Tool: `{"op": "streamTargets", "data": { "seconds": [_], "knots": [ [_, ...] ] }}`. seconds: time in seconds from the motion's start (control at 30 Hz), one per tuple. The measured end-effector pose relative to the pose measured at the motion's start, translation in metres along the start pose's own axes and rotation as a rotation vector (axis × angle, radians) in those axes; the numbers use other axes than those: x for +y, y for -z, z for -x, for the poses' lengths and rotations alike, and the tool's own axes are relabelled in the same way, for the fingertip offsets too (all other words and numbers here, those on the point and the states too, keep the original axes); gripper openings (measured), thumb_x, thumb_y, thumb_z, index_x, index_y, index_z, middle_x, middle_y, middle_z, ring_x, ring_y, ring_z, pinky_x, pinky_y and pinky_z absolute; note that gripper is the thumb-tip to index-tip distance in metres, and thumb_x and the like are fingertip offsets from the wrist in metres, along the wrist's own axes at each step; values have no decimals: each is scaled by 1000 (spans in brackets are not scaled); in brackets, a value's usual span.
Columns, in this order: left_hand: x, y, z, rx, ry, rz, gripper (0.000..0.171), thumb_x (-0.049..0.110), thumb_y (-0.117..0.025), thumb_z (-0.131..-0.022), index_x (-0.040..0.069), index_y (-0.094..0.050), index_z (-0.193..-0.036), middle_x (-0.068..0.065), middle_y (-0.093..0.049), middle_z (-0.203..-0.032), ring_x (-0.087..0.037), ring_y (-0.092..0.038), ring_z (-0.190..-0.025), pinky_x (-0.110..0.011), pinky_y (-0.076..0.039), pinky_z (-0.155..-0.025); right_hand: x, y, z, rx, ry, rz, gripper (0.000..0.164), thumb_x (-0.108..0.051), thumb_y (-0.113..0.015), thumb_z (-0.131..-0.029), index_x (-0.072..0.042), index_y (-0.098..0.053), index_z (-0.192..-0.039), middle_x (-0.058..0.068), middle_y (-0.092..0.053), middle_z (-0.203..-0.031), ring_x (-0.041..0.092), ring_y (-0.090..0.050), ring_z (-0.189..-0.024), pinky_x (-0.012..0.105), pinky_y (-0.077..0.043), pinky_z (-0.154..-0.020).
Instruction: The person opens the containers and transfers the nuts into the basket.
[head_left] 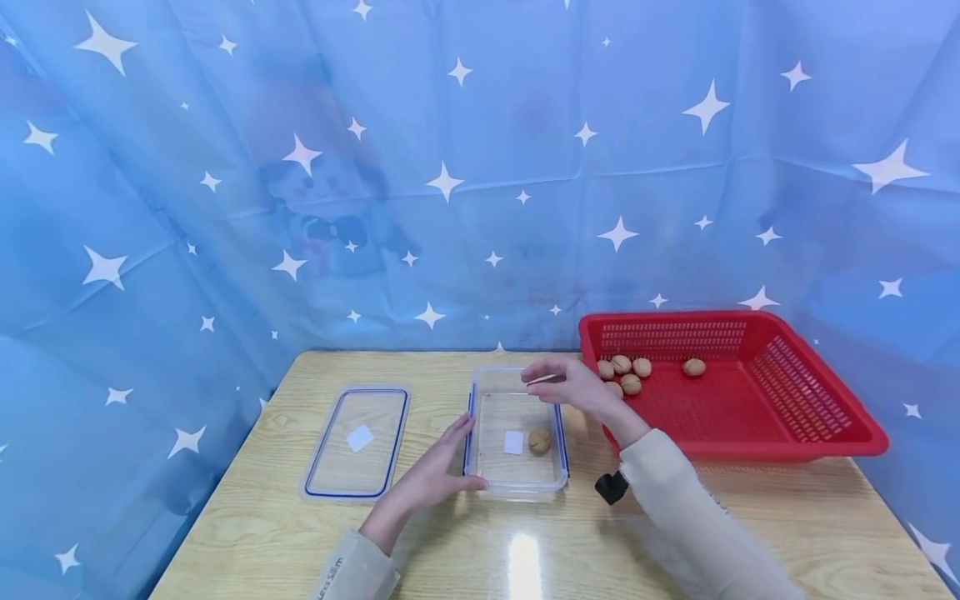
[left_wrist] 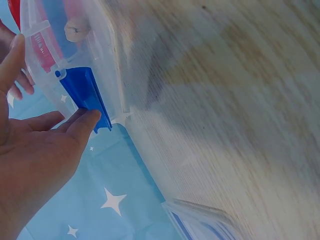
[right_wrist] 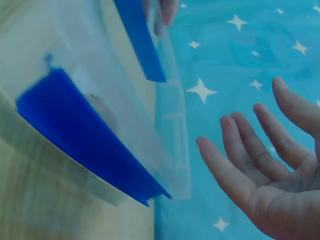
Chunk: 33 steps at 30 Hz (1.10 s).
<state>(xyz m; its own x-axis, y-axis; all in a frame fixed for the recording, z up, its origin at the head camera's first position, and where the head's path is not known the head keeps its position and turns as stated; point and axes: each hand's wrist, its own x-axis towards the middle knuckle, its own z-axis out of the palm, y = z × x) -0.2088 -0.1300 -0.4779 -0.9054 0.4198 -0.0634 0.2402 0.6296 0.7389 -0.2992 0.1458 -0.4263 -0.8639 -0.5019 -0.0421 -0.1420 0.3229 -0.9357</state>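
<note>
My left hand (head_left: pixel 435 471) rests against the left side of a clear plastic food container (head_left: pixel 517 479). In the left wrist view its fingertips touch the container's blue latch (left_wrist: pixel 85 92); the thumb reaches the near rim. One walnut (head_left: pixel 539 441) lies inside the container, beside a white square label (head_left: pixel 513 442). Over the container's far right part hovers my right hand (head_left: pixel 573 387), fingers loosely bent. The right wrist view shows nothing in that palm, and the fingers stand apart from the container wall.
A red plastic basket (head_left: pixel 832 446) stands at the right with several walnuts (head_left: pixel 631 384) at its left end and one walnut (head_left: pixel 693 367) farther right. The container's blue-edged lid (head_left: pixel 337 475) lies flat on the wooden table (head_left: pixel 247 517) at the left. A starry blue curtain hangs behind.
</note>
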Motion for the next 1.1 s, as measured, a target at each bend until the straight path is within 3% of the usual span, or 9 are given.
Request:
{"op": "streamTargets", "data": {
  "seconds": [0.33,0.5,0.83,1.0,1.1],
  "knots": [
    [-1,0,2,2,9,-2,96,32,-78,-85,2,-22,-158,-19,-14,-167,-43,-21,-151,-61,-23,-123,2,-35,-3,-126,6,120,35,-21,-62,-98,-2,-63,-127,19,-66,-128,35,-62,-119,57,-51,-102],
    [-2,0,3,2,7,-4,97,34,-78,-85,2,-23,-157,-19,-14,-167,-44,-22,-151,-63,-24,-122,1,-47,-4,-231,-35,135,36,-21,-62,-98,-2,-62,-129,21,-64,-130,37,-59,-124,56,-47,-108],
    [0,1,2,-4,2,12,97,35,-78,-85,4,-22,-158,-19,-13,-167,-45,-23,-150,-64,-25,-120,10,-69,-2,-402,-58,187,47,-9,-71,-89,7,-57,-131,30,-57,-135,48,-54,-125,53,-52,-103],
    [0,1,1,-3,3,14,99,34,-79,-83,4,-22,-158,-18,-13,-167,-44,-22,-151,-64,-25,-120,21,-80,-3,-461,0,158,44,-4,-69,-89,10,-59,-129,27,-62,-130,41,-59,-121,46,-52,-106],
    [0,1,1,-3,3,21,99,33,-79,-83,4,-22,-158,-18,-13,-167,-44,-22,-150,-64,-25,-121,25,-86,-4,-449,11,136,39,-4,-68,-89,8,-62,-125,22,-66,-126,35,-62,-118,41,-53,-104]
  ]
}}
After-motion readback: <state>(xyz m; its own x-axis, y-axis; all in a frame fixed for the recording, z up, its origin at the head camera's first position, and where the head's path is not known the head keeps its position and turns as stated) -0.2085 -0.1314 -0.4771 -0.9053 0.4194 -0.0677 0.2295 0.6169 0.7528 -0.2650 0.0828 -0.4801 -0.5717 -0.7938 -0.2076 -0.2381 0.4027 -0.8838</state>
